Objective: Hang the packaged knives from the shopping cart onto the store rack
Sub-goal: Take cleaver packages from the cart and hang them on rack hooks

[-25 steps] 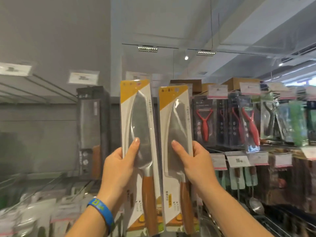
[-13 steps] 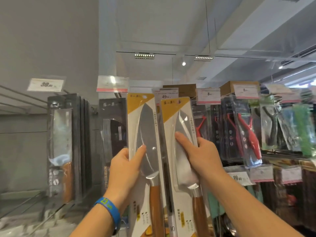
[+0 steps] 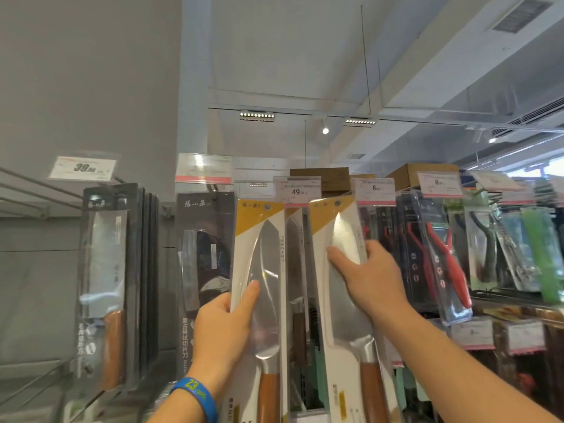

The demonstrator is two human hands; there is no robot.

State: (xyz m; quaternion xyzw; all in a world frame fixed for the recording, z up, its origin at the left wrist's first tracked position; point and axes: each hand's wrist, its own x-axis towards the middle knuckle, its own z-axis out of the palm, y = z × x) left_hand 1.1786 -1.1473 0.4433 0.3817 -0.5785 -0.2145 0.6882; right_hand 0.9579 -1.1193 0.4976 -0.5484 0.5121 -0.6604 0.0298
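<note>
Left hand (image 3: 222, 328) gripping knife pack (image 3: 265, 254) below-left of 49 tag (image 3: 297, 190), right hand (image 3: 374, 279) gripping second pack (image 3: 341, 319) below-right of it

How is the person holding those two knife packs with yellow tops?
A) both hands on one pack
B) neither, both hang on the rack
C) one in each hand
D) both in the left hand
C: the left hand grips the left knife pack and the right hand grips the right knife pack.

Yellow-and-white knife packages (image 3: 259, 270), brown handles (image 3: 268, 395), blue wristband (image 3: 195, 392).
</note>
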